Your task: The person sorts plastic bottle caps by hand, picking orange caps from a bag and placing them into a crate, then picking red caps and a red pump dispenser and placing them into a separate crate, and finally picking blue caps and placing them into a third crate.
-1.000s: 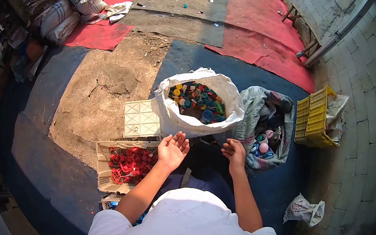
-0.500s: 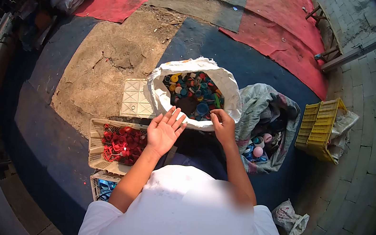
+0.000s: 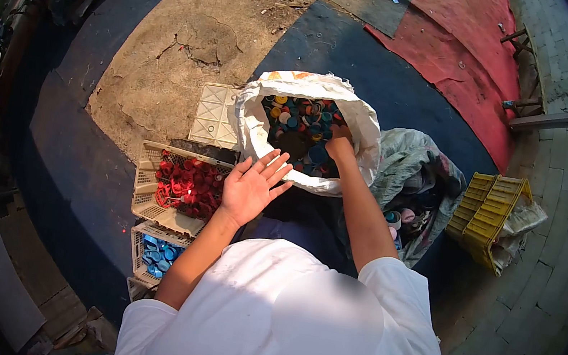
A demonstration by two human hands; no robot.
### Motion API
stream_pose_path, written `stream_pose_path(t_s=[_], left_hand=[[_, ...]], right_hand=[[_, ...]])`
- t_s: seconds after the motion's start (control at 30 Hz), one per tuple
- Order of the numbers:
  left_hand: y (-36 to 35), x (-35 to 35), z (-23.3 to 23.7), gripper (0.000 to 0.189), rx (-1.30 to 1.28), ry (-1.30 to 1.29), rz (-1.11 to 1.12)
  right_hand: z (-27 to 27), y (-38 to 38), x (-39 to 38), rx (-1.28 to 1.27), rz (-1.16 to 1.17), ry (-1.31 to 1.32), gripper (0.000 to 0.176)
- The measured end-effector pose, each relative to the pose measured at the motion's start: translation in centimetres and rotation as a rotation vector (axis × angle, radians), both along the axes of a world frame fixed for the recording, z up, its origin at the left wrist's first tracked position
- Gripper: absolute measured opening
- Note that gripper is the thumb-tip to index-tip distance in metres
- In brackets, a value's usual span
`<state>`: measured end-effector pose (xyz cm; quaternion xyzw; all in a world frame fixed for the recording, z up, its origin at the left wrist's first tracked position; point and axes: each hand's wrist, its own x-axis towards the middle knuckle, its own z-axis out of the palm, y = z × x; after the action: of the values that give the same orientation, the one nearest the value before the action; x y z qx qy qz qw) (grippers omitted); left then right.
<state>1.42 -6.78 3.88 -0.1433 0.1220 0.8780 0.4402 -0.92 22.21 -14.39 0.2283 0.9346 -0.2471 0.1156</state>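
Observation:
An open white sack (image 3: 366, 116) stands in front of me with a mix of coloured plastic caps (image 3: 299, 123) inside. My right hand (image 3: 340, 142) reaches over its right rim into the caps; its fingers are too shaded to make out. My left hand (image 3: 252, 186) is palm up with spread fingers, empty, beside the sack's near left rim. Just left of it is a beige crate (image 3: 144, 194) of red caps (image 3: 188, 186).
Below that crate is another with blue caps (image 3: 158, 256). A white crate (image 3: 216, 116) lies left of the sack. On the right are a grey-green sack (image 3: 400, 150) with dark and pink items and a yellow crate (image 3: 493, 214) by the block wall.
My right hand has moved from the sack's near rim forward into it. My left hand stays palm up. The view has shifted, showing more of the blue-cap crate.

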Motion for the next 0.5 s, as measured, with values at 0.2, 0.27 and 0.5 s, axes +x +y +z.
stream_pose_path(t_s=[0.2,0.27,0.5], left_hand=[[-0.8,-1.4,-0.2,0.063,0.011,-0.015,-0.018],[-1.0,-1.7,-0.2,0.062,0.017,-0.029,-0.020],[-1.6,-3.3,-0.4,0.061,-0.026,-0.013,-0.042]], right_hand=[[-0.8,0.9,-1.3,0.079,0.113,-0.140,0.048],[-0.6,0.5,-1.0,0.110,0.115,-0.166,0.047],[-0.9,0.1,0.0,0.035,-0.010,-0.096,0.038]])
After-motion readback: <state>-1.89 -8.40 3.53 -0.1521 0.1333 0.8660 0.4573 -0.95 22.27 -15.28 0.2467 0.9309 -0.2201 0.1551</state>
